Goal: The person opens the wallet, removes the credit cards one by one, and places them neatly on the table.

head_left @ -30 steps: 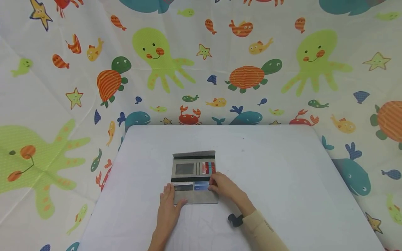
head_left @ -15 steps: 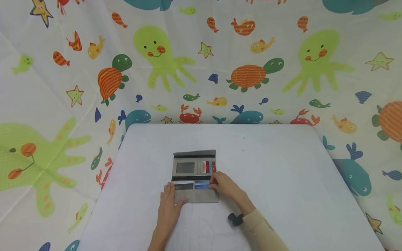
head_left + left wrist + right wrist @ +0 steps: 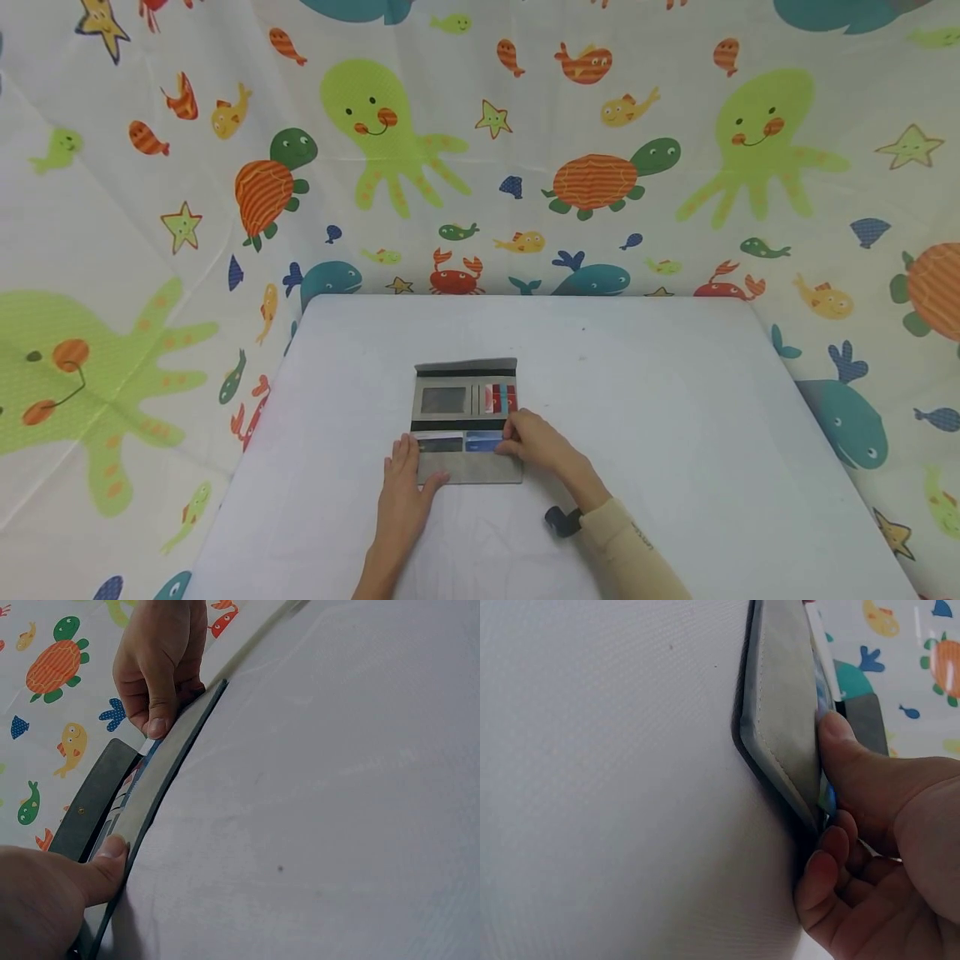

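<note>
Barely moved, right grip (image 3: 534, 440) pinches the blue card (image 3: 482, 442) at its right end.

In the lower centre, the left hand (image 3: 403, 493) and right hand (image 3: 542, 440) block 2 sides of the wallet (image 3: 480, 472); passage is free over the table (image 3: 660, 400), centre right.

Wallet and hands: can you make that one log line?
wallet: open on table; left hand: touching wallet; right hand: pinching blue card
</note>
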`<state>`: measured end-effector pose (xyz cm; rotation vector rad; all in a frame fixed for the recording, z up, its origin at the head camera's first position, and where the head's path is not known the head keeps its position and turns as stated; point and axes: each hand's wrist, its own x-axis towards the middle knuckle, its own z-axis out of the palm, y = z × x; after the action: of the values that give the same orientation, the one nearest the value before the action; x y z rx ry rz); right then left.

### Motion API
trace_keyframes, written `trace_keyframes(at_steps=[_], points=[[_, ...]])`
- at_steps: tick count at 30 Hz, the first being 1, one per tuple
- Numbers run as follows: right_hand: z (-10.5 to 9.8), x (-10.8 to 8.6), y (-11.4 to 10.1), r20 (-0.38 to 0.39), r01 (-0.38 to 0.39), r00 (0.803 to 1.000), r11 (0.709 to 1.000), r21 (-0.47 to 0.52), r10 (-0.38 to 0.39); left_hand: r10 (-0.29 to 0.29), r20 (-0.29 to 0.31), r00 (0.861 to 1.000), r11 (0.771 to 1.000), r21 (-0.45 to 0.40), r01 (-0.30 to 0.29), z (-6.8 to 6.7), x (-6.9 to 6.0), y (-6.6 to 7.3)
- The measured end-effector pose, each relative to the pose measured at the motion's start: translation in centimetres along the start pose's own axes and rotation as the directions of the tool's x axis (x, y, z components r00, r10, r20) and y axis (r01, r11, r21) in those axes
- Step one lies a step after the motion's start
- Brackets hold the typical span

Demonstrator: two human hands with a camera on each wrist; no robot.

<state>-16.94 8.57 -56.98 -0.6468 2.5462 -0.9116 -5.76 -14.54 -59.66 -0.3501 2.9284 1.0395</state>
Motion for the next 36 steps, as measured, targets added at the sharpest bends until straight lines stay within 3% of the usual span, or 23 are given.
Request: trace_keyframes(at_steps=[36], points=[[0.31, 0.06, 0.04, -0.03, -0.025, 0.999, 1.0, -0.011, 0.025, -0.001, 0.008, 1.0, 1.0, 0.023, 0.001, -0.09, -0.01, 0.16]])
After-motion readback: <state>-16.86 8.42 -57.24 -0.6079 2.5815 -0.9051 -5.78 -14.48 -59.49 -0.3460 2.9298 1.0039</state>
